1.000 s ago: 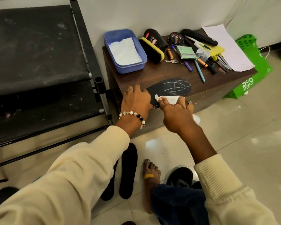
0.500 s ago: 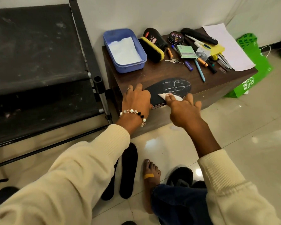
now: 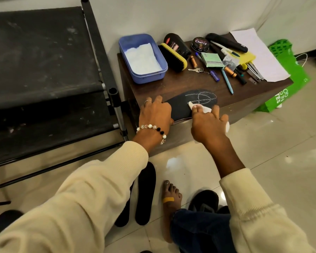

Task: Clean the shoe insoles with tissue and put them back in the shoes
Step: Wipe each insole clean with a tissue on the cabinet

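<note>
The left hand [image 3: 156, 114] lies flat on the heel end of the black insole [image 3: 186, 105], fingers fairly straight and pressing down, nothing gripped. That end hangs past the near edge of the tabletop [image 3: 181, 84]. Should those fingers lift or slide toward the wrist, the unsupported heel could tip off the edge and drop to the floor [image 3: 272, 161], picking up dirt again.

Just right of those fingers, the insole's stitched toe end rests on the wood. The right hand [image 3: 207, 123] pinches a folded white tissue [image 3: 193, 105] under its fingers and presses it on the insole, near the white stitching. Thin tissue could snag on the thread and tear, leaving shreds on the dark cloth. A hard stroke away from the left hand's fingers might also push the whole insole along the wood if the hold is light.

Beyond the fingertips, a pen [image 3: 227, 82] and keys [image 3: 198, 70] lie near the toe of the insole; a long sweep could knock them. The blue tub [image 3: 142, 77] with spare tissue sits further back.

Below the wrists, other insoles [image 3: 145, 194] lie on the floor beside a bare foot [image 3: 171, 199], and a black shoe [image 3: 203, 199] sits just right of it. A shifted foot could tread on them.
</note>
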Available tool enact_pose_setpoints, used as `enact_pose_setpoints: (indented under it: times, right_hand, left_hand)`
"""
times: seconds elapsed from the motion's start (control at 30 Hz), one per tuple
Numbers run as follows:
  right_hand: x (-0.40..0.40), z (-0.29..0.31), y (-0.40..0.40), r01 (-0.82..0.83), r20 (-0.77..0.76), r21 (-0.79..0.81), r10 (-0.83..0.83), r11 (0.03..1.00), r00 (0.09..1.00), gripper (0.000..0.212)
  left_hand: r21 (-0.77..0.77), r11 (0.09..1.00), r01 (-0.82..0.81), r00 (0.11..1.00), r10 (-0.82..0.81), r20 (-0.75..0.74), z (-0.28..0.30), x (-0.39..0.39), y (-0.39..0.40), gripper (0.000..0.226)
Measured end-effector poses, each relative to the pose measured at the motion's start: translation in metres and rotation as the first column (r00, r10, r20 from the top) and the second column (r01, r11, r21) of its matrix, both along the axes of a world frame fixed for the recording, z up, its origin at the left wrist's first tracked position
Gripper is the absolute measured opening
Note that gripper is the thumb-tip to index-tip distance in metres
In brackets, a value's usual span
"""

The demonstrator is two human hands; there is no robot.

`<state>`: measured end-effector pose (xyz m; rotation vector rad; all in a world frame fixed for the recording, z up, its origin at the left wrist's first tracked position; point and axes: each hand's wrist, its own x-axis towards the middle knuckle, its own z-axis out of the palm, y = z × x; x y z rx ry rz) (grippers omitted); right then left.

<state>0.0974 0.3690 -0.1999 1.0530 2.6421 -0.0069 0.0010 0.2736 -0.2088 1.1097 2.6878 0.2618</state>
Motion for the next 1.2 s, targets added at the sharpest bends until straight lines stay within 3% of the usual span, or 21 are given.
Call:
enact_pose_setpoints:
  times: [0.13, 0.27, 0.43, 0.6, 0.77, 0.93, 1.1, 1.2]
  right_hand:
    - [-0.011, 0.000, -0.009, -0.054, -0.018, -0.087, 0.053, 0.995, 0.998, 0.065]
    - [-0.008, 0.000, 0.006, 0.029, -0.009, -0.019, -0.029, 0.999, 1.000, 0.066]
    - [-0.018, -0.005, -0.012, -0.055, -0.048, -0.026, 0.054, 0.998, 0.997, 0.063]
    - [-0.017, -0.006, 0.003, 0.012, -0.040, 0.007, -0.012, 1.000, 0.999, 0.065]
    - [-0.027, -0.007, -0.012, -0.053, -0.072, -0.048, 0.050, 0.997, 0.996, 0.061]
    - [-0.020, -0.005, 0.006, 0.058, -0.034, -0.002, -0.058, 0.998, 0.998, 0.068]
    - [-0.030, -0.010, -0.012, -0.037, -0.068, -0.021, 0.036, 0.999, 0.997, 0.061]
    - [-0.031, -0.012, 0.001, 0.008, -0.074, -0.006, -0.008, 1.000, 0.997, 0.068]
  left_hand:
    - [0.003, 1.000, 0.001, 1.000, -0.001, -0.006, 0.000, 0.000, 0.000, 0.039]
    - [0.013, 1.000, -0.005, 1.000, 0.005, 0.000, 0.000, -0.001, 0.000, 0.037]
    - [0.015, 1.000, -0.002, 1.000, 0.002, 0.013, 0.000, 0.001, 0.000, 0.039]
    - [0.033, 0.999, -0.010, 1.000, 0.010, 0.004, -0.001, 0.001, -0.001, 0.036]
    - [0.014, 1.000, -0.002, 1.000, 0.002, 0.023, -0.001, 0.000, 0.000, 0.037]
    - [0.021, 1.000, -0.009, 1.000, 0.009, 0.005, 0.000, 0.001, -0.001, 0.035]
    - [0.005, 1.000, -0.003, 1.000, 0.003, 0.022, 0.002, 0.001, 0.000, 0.037]
    - [0.013, 1.000, -0.009, 1.000, 0.009, 0.016, 0.002, 0.001, 0.000, 0.038]
